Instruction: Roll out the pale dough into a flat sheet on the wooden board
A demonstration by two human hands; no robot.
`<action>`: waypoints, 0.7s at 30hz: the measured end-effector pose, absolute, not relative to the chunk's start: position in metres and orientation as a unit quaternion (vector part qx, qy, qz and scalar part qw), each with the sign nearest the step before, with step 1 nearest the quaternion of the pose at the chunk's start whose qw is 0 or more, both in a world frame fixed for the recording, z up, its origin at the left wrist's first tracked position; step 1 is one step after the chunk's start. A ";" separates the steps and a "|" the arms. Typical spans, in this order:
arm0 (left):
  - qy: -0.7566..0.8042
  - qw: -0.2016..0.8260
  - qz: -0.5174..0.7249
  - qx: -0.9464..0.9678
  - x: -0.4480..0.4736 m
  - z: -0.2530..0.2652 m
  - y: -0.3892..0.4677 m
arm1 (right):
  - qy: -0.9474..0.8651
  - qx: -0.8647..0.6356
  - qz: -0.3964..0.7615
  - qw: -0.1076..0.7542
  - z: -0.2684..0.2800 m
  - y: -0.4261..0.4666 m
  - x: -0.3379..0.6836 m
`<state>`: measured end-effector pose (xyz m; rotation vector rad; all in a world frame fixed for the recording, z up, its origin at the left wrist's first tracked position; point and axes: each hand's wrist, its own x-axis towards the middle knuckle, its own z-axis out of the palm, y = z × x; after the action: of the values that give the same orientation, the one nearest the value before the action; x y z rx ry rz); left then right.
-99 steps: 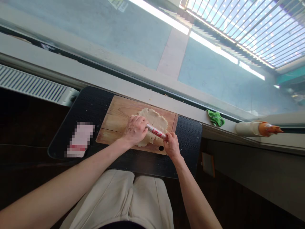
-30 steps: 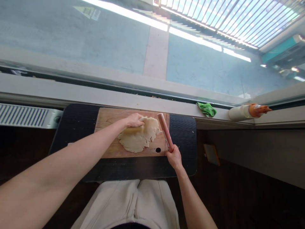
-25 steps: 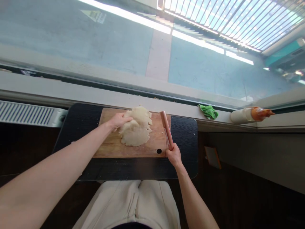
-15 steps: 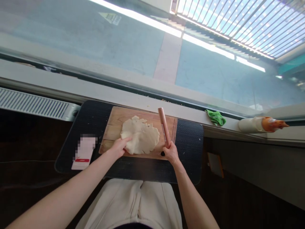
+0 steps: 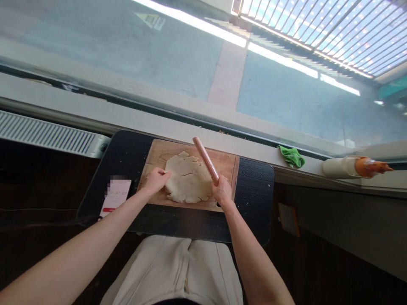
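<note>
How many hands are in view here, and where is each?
2: the left hand is at the left edge of the dough, and the right hand grips the near end of the pinkish tube.

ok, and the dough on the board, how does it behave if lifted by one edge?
Likely floppy: the dough lies flat and thin on the wooden board. Probably fragile too, given its ragged outline and the crack near its middle, which could tear further.

A black table [image 5: 254,186] carries board [image 5: 158,152] — and phone [image 5: 117,195].
</note>
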<state>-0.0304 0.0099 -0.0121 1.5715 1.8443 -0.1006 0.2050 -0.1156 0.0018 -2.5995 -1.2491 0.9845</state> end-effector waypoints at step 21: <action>0.429 0.182 0.003 0.885 0.043 -0.013 0.043 | -0.456 -0.844 0.276 -0.062 0.005 -0.125 0.209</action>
<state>0.0428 0.0434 -0.0129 2.4977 1.2103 0.0078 0.2089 -0.1252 0.0053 -2.7609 -1.4904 0.9029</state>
